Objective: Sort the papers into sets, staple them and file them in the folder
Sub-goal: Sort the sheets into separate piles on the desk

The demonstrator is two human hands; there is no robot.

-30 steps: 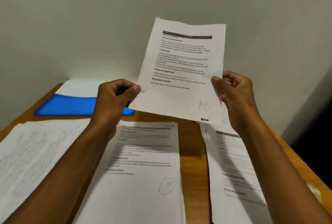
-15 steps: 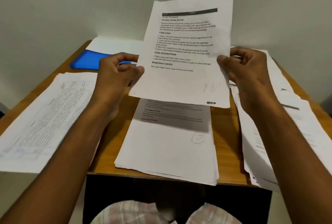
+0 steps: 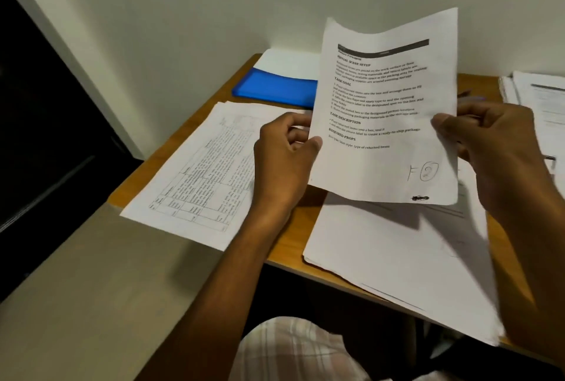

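Paper first: we have the white printed sheet marked "F 2" in pen [image 3: 386, 111] up in the air over the wooden counter [image 3: 293, 221], held near upright, top edge bowing a little. Left hand [image 3: 284, 157] pinches its left edge between thumb and curled fingers [image 3: 298, 136]; right hand [image 3: 495, 148] pinches the right edge the same way, thumb on the front.

Handling, as we judge it: near weightless, floppy, creases easily, sags if held by one corner. Two-sided edge pinch at mid-height looks right; light pressure is enough. Matte stock, so slip is unlikely.

Landing options sit below: white pile of plain-text sheets [image 3: 397, 255] directly under it, overhanging the near counter edge; table-printed white sheets [image 3: 198, 175] to the left, also overhanging; another white stack [image 3: 538, 99] far right. Blue plastic folder [image 3: 275, 87] lies at the back by the wall with a white sheet on its far side. We can't spot a stapler for certain.

Overhanging piles could slide off if nudged.
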